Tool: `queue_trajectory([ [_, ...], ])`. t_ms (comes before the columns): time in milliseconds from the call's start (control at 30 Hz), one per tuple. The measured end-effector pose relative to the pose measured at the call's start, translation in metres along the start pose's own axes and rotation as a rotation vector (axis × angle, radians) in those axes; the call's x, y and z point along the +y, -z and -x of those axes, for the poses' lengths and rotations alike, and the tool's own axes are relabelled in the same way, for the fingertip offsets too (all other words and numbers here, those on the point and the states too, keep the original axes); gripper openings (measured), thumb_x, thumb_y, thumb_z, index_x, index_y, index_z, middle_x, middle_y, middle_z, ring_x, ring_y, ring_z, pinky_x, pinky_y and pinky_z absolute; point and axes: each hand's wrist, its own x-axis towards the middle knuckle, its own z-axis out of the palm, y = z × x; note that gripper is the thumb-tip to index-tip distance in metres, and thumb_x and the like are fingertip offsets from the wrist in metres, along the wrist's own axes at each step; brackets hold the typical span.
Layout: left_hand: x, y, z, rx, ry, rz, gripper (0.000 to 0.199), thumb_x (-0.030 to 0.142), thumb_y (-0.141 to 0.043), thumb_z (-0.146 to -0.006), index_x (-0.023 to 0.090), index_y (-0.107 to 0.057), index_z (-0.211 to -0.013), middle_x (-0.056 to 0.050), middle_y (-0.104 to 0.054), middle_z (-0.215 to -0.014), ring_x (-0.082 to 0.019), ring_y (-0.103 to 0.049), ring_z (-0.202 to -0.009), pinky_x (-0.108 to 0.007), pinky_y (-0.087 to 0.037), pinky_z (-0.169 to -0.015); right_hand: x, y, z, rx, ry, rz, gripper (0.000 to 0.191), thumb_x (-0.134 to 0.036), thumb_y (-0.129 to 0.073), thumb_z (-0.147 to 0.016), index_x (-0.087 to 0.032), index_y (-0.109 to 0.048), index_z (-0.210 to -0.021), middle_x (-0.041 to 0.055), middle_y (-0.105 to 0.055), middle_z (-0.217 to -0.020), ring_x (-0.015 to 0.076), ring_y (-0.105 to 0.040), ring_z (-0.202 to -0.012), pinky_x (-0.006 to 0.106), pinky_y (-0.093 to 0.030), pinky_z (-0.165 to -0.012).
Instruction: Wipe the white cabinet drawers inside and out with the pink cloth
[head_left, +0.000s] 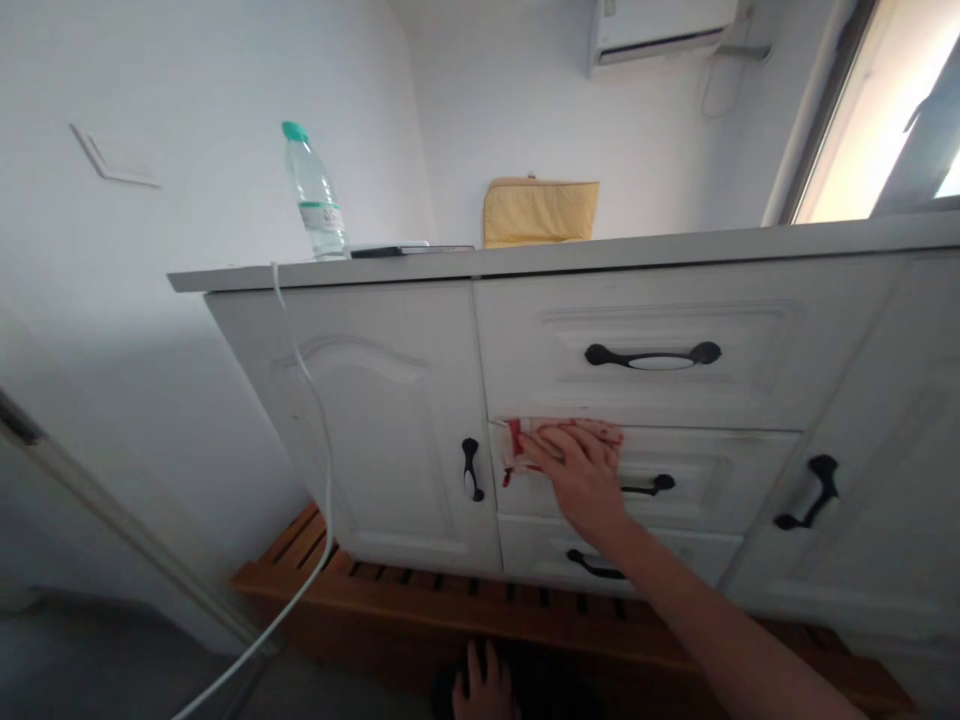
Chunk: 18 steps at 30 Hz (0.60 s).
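Observation:
My right hand (577,475) presses a white cloth with red patches (514,440) flat against the middle drawer (705,480), near its upper left corner. The fingers lie over the cloth and cover much of it. Behind the hand, the dark handle (661,484) of this drawer is partly hidden. At the bottom edge of the view my left hand (484,690) rests on something dark, its fingers apart and nothing visible in it.
The white cabinet has a top drawer handle (652,357) and a left door handle (471,470). On its top stand a plastic bottle (321,200) and a flat dark object (382,251). A white cable (328,480) hangs down the left front. Below runs a slatted wooden bench (360,610).

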Motion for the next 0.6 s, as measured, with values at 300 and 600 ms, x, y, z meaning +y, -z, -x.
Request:
queue_trajectory([
  [300,-0.005,-0.001,-0.002,-0.084,0.006,0.007,0.053,0.034,-0.052,-0.085,0.032,-0.061,-0.136,-0.003,-0.042,-0.158,-0.032,-0.031,-0.150,-0.054,-0.031,-0.115,-0.023,-0.024,-0.015,-0.005,0.216,-0.128,0.023,-0.031,-0.054,-0.102,-0.035,-0.070,-0.118,-0.0098,-0.069,-0.130,0.0163,-0.049,-0.122,0.038,-0.030,-0.097],
  [600,-0.005,0.006,0.007,-0.050,-0.031,-0.039,0.054,0.025,-0.044,-0.088,0.029,-0.058,-0.139,-0.006,-0.042,-0.158,-0.033,-0.030,-0.150,-0.055,-0.030,-0.114,0.087,0.042,0.056,-0.023,-0.017,0.108,0.041,-0.006,-0.057,-0.091,-0.038,-0.077,-0.106,-0.0003,-0.073,-0.109,0.0226,-0.052,-0.108,0.040,-0.031,-0.096],
])
